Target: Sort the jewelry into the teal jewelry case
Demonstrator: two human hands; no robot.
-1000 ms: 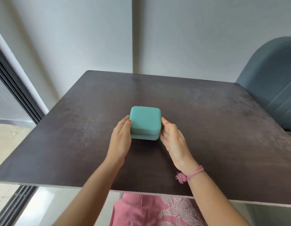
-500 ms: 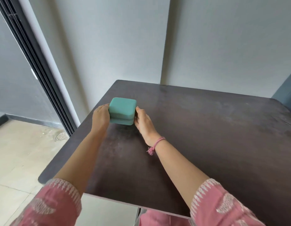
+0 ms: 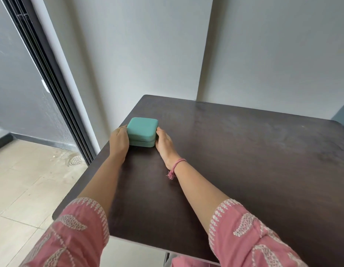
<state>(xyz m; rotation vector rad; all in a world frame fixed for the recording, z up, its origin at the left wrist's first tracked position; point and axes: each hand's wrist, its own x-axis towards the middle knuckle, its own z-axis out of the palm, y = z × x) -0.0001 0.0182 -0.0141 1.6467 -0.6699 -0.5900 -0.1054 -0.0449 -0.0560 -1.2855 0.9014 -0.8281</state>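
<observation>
— Where is the teal jewelry case (image 3: pixel 142 131) sitting?

— It is sitting on the dark table (image 3: pixel 244 160), close to the table's left edge and toward the far left corner. Its lid is lying closed, with a seam running round the middle.

— And the hands?

— The left hand (image 3: pixel 119 140) is pressing against the case's left side, fingers curling round it; a ring is showing on one finger. The right hand (image 3: pixel 164 142) is gripping the right side, thumb lying along the near edge. So both are grasping the case between them, one on each flank.

— Is it lifted?

— I cannot tell for sure; its bottom edge is looking level with the tabletop, and both wrists are lying low over the wood.

— Anything on the arms?

— A pink thread bracelet (image 3: pixel 177 164) with a small tassel is hanging at the right wrist. Pink embroidered sleeves (image 3: pixel 244 232) are covering both upper arms in the near part of the view.

— What is around the table?

— A pale wall (image 3: pixel 148 45) is standing just behind the table's far edge. To the left, a dark sliding door frame (image 3: pixel 44 60) is running down to a beige tiled floor (image 3: pixel 28 185), where a round floor drain (image 3: pixel 75 160) is showing.
</observation>
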